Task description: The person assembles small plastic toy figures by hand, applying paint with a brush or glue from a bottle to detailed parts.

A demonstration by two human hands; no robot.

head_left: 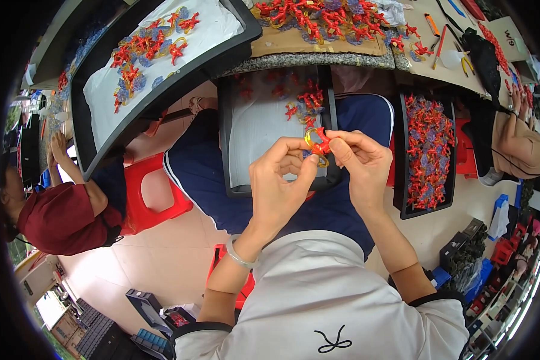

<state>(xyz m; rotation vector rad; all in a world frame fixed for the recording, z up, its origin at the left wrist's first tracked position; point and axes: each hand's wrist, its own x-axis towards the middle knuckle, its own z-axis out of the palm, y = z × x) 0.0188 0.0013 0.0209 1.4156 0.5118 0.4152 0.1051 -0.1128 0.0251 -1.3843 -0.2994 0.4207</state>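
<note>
My left hand (282, 180) and my right hand (364, 168) meet above my lap, each pinching a small plastic figure (320, 141). It is red with a clear yellow ring-like part, and a bit of blue shows below it. Fingertips and thumbs hide some of its shape. Beneath my hands, a black tray (227, 150) with a pale lining rests on my lap. A cluster of similar red, blue and yellow figures (309, 99) lies in its far right part.
A large black tray (96, 102) lined with white holds more figures at the upper left. More are piled on the worktable (336, 60) ahead, with pliers (467, 63) at its right. A full black bin (402, 204) stands at my right. Co-workers (60, 219) sit on both sides.
</note>
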